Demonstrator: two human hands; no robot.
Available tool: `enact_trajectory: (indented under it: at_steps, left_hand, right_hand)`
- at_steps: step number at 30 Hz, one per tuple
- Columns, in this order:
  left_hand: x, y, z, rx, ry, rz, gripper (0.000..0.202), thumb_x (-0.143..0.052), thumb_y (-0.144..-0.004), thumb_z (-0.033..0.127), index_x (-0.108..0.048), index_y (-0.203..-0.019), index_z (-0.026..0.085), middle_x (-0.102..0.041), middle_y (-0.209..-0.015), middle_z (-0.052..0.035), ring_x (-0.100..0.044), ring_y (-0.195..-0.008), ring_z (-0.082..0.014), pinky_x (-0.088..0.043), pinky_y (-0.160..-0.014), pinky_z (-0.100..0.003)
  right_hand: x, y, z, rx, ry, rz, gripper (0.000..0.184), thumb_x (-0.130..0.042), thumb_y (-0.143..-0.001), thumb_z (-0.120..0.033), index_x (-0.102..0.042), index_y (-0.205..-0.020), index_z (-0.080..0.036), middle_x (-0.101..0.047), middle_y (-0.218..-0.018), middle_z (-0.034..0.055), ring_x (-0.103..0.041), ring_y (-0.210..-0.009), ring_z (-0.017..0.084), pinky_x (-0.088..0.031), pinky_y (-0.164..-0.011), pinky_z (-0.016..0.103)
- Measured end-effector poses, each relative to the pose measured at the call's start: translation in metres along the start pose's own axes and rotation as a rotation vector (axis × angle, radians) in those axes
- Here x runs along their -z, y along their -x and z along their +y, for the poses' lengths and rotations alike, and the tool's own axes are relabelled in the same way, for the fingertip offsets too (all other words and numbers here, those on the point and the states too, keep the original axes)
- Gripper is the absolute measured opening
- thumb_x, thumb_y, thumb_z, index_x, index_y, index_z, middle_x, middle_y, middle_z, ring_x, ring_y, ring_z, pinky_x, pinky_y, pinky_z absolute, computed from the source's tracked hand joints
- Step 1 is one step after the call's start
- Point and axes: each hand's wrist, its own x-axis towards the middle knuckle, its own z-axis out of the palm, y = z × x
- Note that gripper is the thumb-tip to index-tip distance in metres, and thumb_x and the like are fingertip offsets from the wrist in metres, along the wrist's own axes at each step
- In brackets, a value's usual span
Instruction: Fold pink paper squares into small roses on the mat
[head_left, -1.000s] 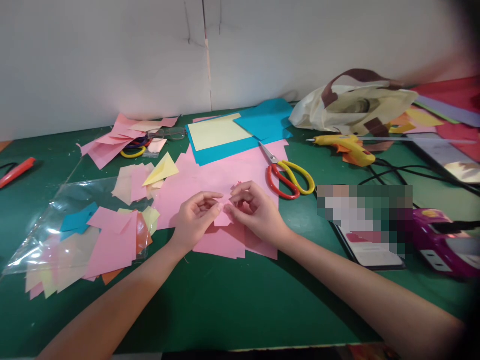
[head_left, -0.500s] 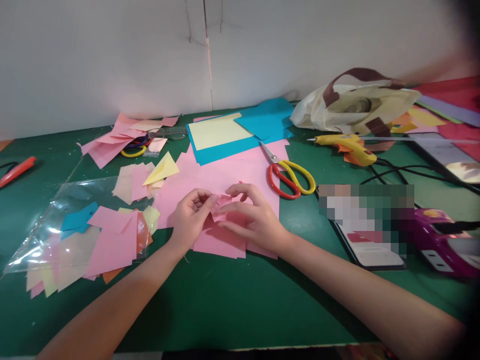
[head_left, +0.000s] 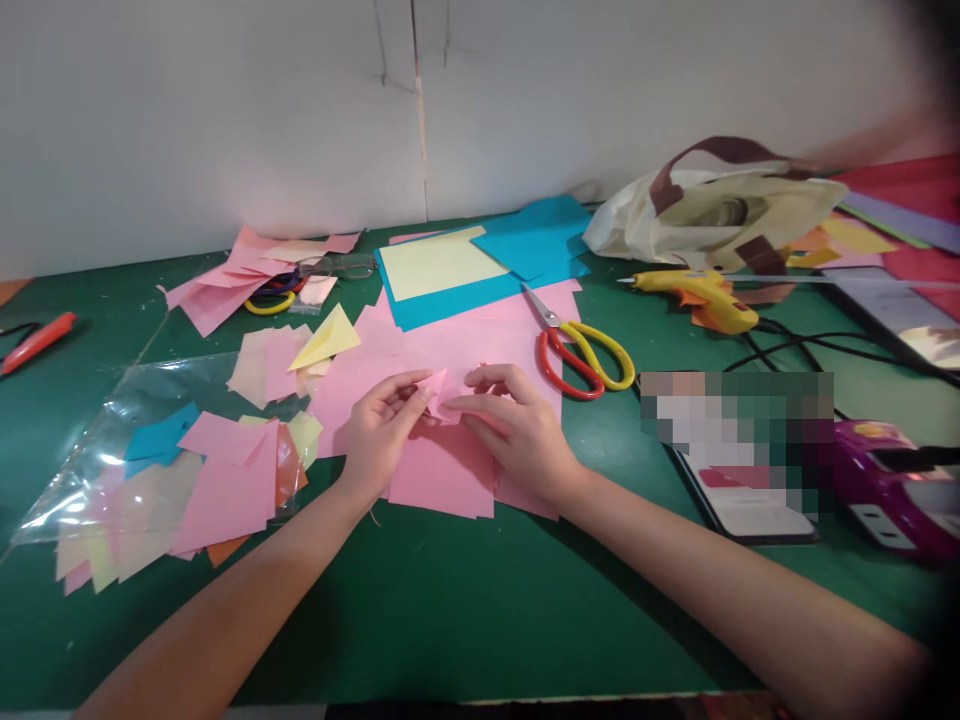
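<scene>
My left hand (head_left: 382, 430) and my right hand (head_left: 514, 425) meet over a stack of pink paper sheets (head_left: 450, 475) on the green table (head_left: 450, 620). Both pinch a small folded pink paper piece (head_left: 442, 392) between their fingertips, held just above the sheets. A large pink sheet (head_left: 450, 340) lies under and behind the hands. Red-and-yellow scissors (head_left: 581, 350) rest just right of my right hand.
A clear plastic bag with several coloured paper squares (head_left: 172, 460) lies at the left. Blue and pale yellow sheets (head_left: 465, 265) sit behind. A yellow glue gun (head_left: 701, 295), a cloth bag (head_left: 712, 215), cables, a purple device (head_left: 892, 485) and a red cutter (head_left: 37, 340) surround the area.
The small pink piece has been turned and lifted slightly between my fingertips; my right hand's fingers have shifted over it. Both hands stay in about the same place.
</scene>
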Motion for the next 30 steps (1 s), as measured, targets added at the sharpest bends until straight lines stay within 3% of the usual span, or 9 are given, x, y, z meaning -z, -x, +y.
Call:
enact_trajectory:
  at_steps: [8, 13, 16, 18, 22, 30]
  left_hand:
    - [0.0009, -0.0005, -0.0035, -0.012, -0.021, -0.013, 0.024, -0.07, -0.072, 0.027, -0.067, -0.094, 0.018, -0.067, -0.072, 0.0002, -0.063, -0.066, -0.0115, -0.052, -0.064, -0.023]
    - [-0.0002, 0.0006, -0.0019, -0.01, -0.007, 0.011, 0.02, -0.072, -0.07, 0.024, -0.057, -0.081, 0.018, -0.063, -0.061, 0.0032, -0.062, -0.055, -0.0109, -0.051, -0.057, -0.022]
    - [0.0, 0.0007, -0.001, -0.099, -0.076, 0.021, 0.012, -0.07, -0.071, 0.022, -0.06, -0.072, 0.018, -0.065, -0.068, 0.0008, -0.063, -0.063, -0.0121, -0.053, -0.062, -0.023]
    - [0.0006, 0.0005, -0.0013, -0.136, -0.122, 0.018, 0.004, -0.068, -0.073, 0.021, -0.066, -0.074, 0.018, -0.069, -0.075, -0.0019, -0.065, -0.072, -0.0144, -0.054, -0.069, -0.026]
    - [0.0014, 0.001, -0.0021, -0.107, -0.151, 0.011, 0.01, -0.067, -0.075, 0.024, -0.072, -0.083, 0.019, -0.074, -0.086, -0.0041, -0.068, -0.082, -0.0178, -0.056, -0.077, -0.03]
    - [-0.0014, 0.0064, -0.0009, -0.09, -0.107, -0.071, 0.017, -0.072, -0.07, 0.024, -0.072, -0.086, 0.018, -0.074, -0.09, -0.0041, -0.07, -0.082, -0.0174, -0.059, -0.075, -0.028]
  right_hand:
    - [0.0009, -0.0024, 0.0008, -0.115, -0.118, -0.015, 0.017, -0.056, -0.086, -0.015, -0.07, -0.092, -0.024, -0.056, -0.097, 0.0063, -0.059, -0.095, 0.019, -0.044, -0.098, 0.046]
    - [0.0051, -0.0078, -0.0024, -0.253, -0.233, -0.009, 0.006, -0.064, -0.081, -0.018, -0.068, -0.081, -0.022, -0.06, -0.091, 0.005, -0.059, -0.096, 0.021, -0.05, -0.088, 0.039]
    - [0.0063, -0.0084, -0.0028, -0.243, -0.266, -0.04, 0.005, -0.065, -0.08, -0.019, -0.068, -0.081, -0.023, -0.058, -0.091, 0.005, -0.058, -0.096, 0.021, -0.052, -0.082, 0.036]
    - [0.006, -0.0079, -0.0027, -0.218, -0.252, -0.066, 0.006, -0.063, -0.082, -0.019, -0.068, -0.083, -0.023, -0.057, -0.091, 0.0051, -0.058, -0.096, 0.021, -0.051, -0.082, 0.036]
    - [0.0052, -0.0077, -0.0043, -0.209, -0.193, -0.082, 0.01, -0.058, -0.084, -0.017, -0.067, -0.084, -0.022, -0.058, -0.089, 0.0055, -0.058, -0.09, 0.019, -0.049, -0.083, 0.037]
    - [0.005, -0.0085, -0.0069, -0.411, -0.253, -0.066, 0.008, -0.057, -0.081, -0.02, -0.061, -0.074, -0.019, -0.064, -0.073, 0.0029, -0.059, -0.068, 0.015, -0.047, -0.062, 0.029]
